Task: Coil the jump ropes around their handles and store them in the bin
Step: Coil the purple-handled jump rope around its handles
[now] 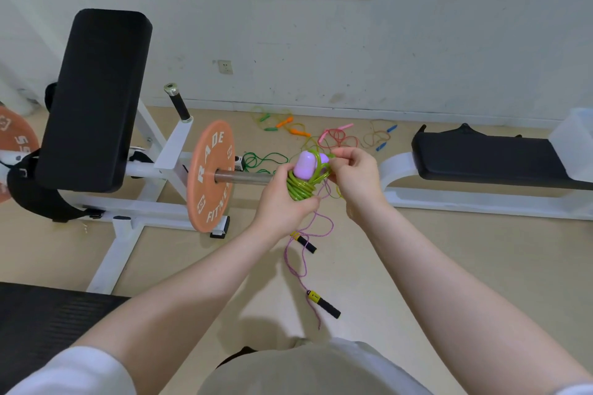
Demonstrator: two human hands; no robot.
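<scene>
My left hand (284, 202) grips a pair of lilac handles (305, 165) with a green rope (300, 189) coiled round them. My right hand (356, 176) pinches a loop of that green rope beside the handle tops. Below my hands, a purple rope (303, 253) with yellow-and-black handles (322, 303) lies loose on the floor. Several more ropes, among them one with orange handles (290, 127) and a pink one (337, 135), lie tangled near the wall. A translucent bin (574, 144) stands on the bench at the right edge.
A weight rack with an orange plate (210, 176) on a steel bar stands to the left, under a black pad (93, 96). A black bench (491, 154) on a white frame is to the right. A dark mat (48, 324) lies at the lower left.
</scene>
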